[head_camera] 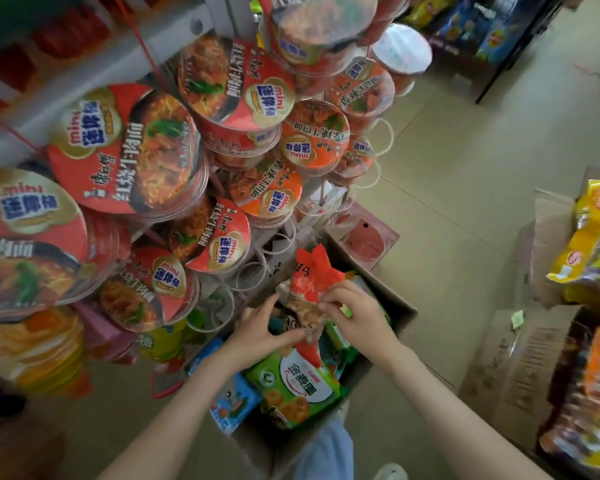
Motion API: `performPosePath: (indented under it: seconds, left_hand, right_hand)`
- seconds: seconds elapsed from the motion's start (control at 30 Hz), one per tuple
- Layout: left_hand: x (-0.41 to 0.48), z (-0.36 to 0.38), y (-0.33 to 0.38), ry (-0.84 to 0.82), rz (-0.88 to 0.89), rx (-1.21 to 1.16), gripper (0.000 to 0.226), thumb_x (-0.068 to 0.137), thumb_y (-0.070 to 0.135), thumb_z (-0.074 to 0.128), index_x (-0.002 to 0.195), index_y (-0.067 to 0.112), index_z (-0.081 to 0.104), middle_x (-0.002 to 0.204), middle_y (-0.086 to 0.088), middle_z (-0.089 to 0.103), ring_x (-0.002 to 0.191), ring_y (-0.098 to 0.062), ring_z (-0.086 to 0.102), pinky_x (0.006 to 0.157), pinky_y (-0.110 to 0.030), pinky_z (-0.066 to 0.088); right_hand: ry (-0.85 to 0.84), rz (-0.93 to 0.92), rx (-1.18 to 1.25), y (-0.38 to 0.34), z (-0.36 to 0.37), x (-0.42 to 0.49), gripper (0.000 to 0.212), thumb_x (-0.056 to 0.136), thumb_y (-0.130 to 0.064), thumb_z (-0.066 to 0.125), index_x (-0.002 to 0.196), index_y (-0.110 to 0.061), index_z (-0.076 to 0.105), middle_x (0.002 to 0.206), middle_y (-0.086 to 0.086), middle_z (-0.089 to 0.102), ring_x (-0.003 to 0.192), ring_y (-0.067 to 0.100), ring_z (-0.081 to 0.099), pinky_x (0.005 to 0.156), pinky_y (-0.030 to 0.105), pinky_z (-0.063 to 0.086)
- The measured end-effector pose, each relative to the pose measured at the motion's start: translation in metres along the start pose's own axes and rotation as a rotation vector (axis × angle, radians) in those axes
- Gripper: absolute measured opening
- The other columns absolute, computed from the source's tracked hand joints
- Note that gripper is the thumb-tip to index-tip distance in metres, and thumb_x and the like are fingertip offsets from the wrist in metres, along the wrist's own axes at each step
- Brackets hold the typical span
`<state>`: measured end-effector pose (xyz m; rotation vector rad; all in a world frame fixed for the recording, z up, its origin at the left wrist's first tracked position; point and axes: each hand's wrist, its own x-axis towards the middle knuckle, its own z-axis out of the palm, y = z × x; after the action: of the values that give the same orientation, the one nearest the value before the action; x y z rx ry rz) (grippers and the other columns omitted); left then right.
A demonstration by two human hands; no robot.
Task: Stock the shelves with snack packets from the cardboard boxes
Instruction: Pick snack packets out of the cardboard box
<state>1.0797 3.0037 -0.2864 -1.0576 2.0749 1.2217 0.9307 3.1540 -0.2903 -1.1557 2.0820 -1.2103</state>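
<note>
A: Hands first – what's the left hand (pixel 261 328) doing?

B: It is reaching into the cardboard box (pixel 395 299). The fingers are spread, with the thumb and index nipping the lower, clear end of the red packet (pixel 311 276).

A: Right hand (pixel 355 315)?

B: Its fingers are curled and pinch the same packet at the red upper part. Both hands are on it.

A: Where is the packet exactly?

B: It is lifted above the box opening, tilted, with its top corner pointing up toward the wire rack (pixel 284 237). It sits between the two hands and over the other packets.

A: What else is in the box?

B: A green packet (pixel 297 384) lies flat near the front and a blue packet (pixel 234 401) sits at its left edge. There are more underneath – too jumbled to name.

A: And the rack?

B: It stands just left of the box and holds mini cup noodles (pixel 125 147) with red and orange lids, sitting in clear rings. Several lower rings near the hands hold nothing.

A: Right side?

B: More cardboard boxes (pixel 551 237) sit on the floor (pixel 465 150), well apart, with yellow packets (pixel 593 244) piled on top.
</note>
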Motion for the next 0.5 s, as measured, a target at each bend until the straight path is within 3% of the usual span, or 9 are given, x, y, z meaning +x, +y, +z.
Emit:
performPosePath:
  seconds: [0.1, 0.2, 0.27, 0.33, 0.43, 0.5]
  left_hand:
    - [0.01, 0.013, 0.014, -0.093, 0.019, -0.069, 0.089, 0.077, 0.072, 0.059, 0.149, 0.033, 0.026, 0.15, 0.002, 0.027, 0.138, -0.027, 0.029, 0.106, -0.041, 0.039]
    - [0.018, 0.034, 0.032, -0.094, 0.039, -0.218, 0.063, 0.082, 0.053, 0.068, 0.13, 0.028, 0.037, 0.129, 0.012, 0.044, 0.116, -0.019, 0.052, 0.09, -0.032, 0.048]
    - [0.025, 0.048, 0.038, 0.0, 0.051, -0.296, 0.037, 0.085, 0.032, 0.072, 0.107, 0.024, 0.043, 0.108, 0.007, 0.055, 0.101, -0.013, 0.056, 0.087, -0.03, 0.05]
    - [0.032, 0.059, 0.039, 0.052, 0.046, -0.32, 0.029, 0.086, 0.02, 0.071, 0.096, 0.023, 0.044, 0.099, 0.001, 0.057, 0.097, -0.017, 0.058, 0.091, -0.039, 0.05]
    - [0.032, 0.072, 0.042, 0.007, 0.05, -0.256, 0.036, 0.09, 0.016, 0.065, 0.119, 0.021, 0.045, 0.107, -0.002, 0.06, 0.096, -0.015, 0.059, 0.088, -0.037, 0.052]
    - [0.031, 0.078, 0.045, 0.002, 0.094, -0.161, 0.048, 0.094, 0.016, 0.058, 0.138, 0.026, 0.041, 0.116, 0.0, 0.058, 0.097, -0.013, 0.057, 0.078, -0.025, 0.049]
  right_hand:
    - [0.001, 0.11, 0.125, 0.007, -0.02, -0.007, 0.005, 0.084, -0.006, 0.069, 0.085, -0.011, 0.069, 0.088, -0.008, 0.062, 0.087, 0.005, 0.058, 0.08, 0.021, 0.044]
    - [-0.013, 0.213, 0.248, 0.023, -0.031, -0.021, 0.04, 0.084, 0.001, 0.067, 0.112, -0.028, 0.062, 0.108, -0.014, 0.062, 0.101, 0.002, 0.058, 0.088, 0.027, 0.045]
    - [-0.042, 0.305, 0.362, 0.031, -0.033, -0.031, 0.073, 0.086, 0.002, 0.064, 0.14, -0.041, 0.04, 0.137, -0.019, 0.048, 0.127, 0.004, 0.047, 0.101, 0.029, 0.042]
    - [-0.046, 0.38, 0.426, 0.038, -0.031, -0.04, 0.096, 0.085, 0.006, 0.059, 0.148, -0.05, 0.014, 0.151, -0.021, 0.028, 0.137, -0.003, 0.032, 0.107, 0.024, 0.037]
    - [0.015, 0.498, 0.319, 0.043, -0.02, -0.051, 0.103, 0.083, 0.007, 0.063, 0.149, -0.039, -0.002, 0.141, -0.03, 0.021, 0.121, -0.027, 0.028, 0.1, 0.004, 0.03]
    - [0.089, 0.564, 0.195, 0.046, -0.01, -0.054, 0.111, 0.079, -0.003, 0.072, 0.152, -0.03, -0.006, 0.153, -0.017, 0.017, 0.136, -0.011, 0.021, 0.112, 0.016, 0.025]
